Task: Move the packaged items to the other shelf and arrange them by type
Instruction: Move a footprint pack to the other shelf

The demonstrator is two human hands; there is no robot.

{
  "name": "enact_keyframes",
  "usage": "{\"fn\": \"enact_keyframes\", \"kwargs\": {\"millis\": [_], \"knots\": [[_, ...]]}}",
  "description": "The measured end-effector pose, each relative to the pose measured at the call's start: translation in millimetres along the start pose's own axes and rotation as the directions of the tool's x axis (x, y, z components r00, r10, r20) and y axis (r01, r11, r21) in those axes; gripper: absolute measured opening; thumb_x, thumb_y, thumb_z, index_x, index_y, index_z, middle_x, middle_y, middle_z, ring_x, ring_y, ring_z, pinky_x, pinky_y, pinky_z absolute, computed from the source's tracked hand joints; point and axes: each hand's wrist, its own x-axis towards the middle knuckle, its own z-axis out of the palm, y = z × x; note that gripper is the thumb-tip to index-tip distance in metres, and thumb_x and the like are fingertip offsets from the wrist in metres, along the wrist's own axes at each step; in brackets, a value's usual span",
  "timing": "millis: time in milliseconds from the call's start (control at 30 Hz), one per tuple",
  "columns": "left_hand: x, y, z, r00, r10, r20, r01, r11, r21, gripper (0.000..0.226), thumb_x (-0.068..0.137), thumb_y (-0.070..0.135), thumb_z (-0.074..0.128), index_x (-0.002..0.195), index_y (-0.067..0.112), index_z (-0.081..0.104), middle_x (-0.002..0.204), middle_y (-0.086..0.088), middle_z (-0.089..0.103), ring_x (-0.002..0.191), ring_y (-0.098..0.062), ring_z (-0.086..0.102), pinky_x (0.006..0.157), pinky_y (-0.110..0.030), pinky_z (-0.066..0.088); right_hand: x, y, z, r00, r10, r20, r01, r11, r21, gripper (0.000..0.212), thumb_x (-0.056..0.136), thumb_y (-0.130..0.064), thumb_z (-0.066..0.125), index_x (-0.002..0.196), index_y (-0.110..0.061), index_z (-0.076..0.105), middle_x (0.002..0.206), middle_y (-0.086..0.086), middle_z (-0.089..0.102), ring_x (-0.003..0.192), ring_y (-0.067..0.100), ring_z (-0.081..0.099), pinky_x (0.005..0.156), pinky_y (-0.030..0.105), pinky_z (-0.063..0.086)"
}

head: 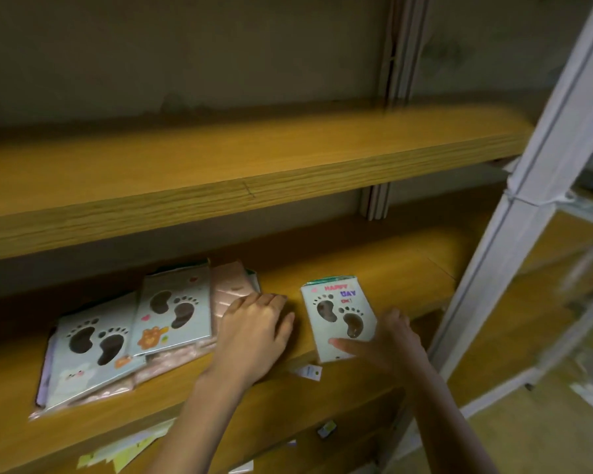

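Wood shelf [374, 268]: orange-brown board with straight grain and a rounded front edge; all the packs lie on it.
Upper shelf [220, 165]: same grained board with a thick edge.
Pack [336, 316]: flat, pale-blue, glossy rectangle with two dark foot-shaped cut-outs, toe dots and coloured lettering at the top. It lies flat on the right part of the shelf, apart from the stack.
Right hand [391, 340]: holds the pack's lower right corner, thumb straight across the front, fingers curled at the right edge.
Stack [117, 336]: loose, fanned pile on the left of the shelf; two larger pale-blue footprint packs lie on top of clear-wrapped pink ones.
Pink pack [230, 289]: quilted, satin-like face, jutting out at the stack's back right.
Left hand [254, 331]: palm down between stack and pack, overlapping the pink pack's edge; fingers pressed together, lightly bent.
Post [528, 200]: white metal upright, slanting in view, at right.
Tag [310, 371]: small white label at the shelf's front edge.
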Motion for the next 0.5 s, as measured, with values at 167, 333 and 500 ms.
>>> {"fn": "enact_keyframes", "kwargs": {"millis": [167, 333, 500], "knots": [[5, 18, 2, 0.999, 0.037, -0.013, -0.038, 0.999, -0.028, 0.04, 0.096, 0.041, 0.033, 0.129, 0.023, 0.047, 0.129, 0.003, 0.055, 0.118, -0.016, 0.048, 0.099, -0.03, 0.035, -2, 24, -9, 0.999, -0.031, 0.044, 0.025, 0.991, 0.131, 0.065, 0.074, -0.044, 0.073, 0.121, -0.014, 0.038, 0.111, 0.0, 0.06, 0.098, 0.017, 0.062, 0.077, 0.027, 0.053], [10, 51, 10, 0.996, 0.088, -0.019, -0.089, 0.995, -0.047, 0.039, 0.096, 0.041, 0.035, 0.129, 0.024, 0.048, 0.128, 0.005, 0.056, 0.118, -0.013, 0.048, 0.099, -0.029, 0.034, -7, 55, -35, 0.983, -0.163, 0.083, 0.134, 0.951, 0.278, 0.019, 0.091, -0.037, 0.056, 0.103, -0.022, 0.056, 0.096, -0.008, 0.066, 0.082, 0.006, 0.063, 0.064, 0.022, 0.053], [14, 98, 17, 0.994, 0.111, -0.003, -0.111, 0.992, -0.064, 0.041, 0.096, 0.041, 0.033, 0.132, 0.025, 0.044, 0.133, 0.006, 0.052, 0.123, -0.011, 0.044, 0.102, -0.027, 0.032, -22, 98, -75, 0.982, -0.189, 0.028, 0.158, 0.885, 0.438, 0.013, 0.094, -0.028, 0.051, 0.099, -0.018, 0.054, 0.096, 0.003, 0.064, 0.087, 0.018, 0.065, 0.074, 0.037, 0.059]]}}
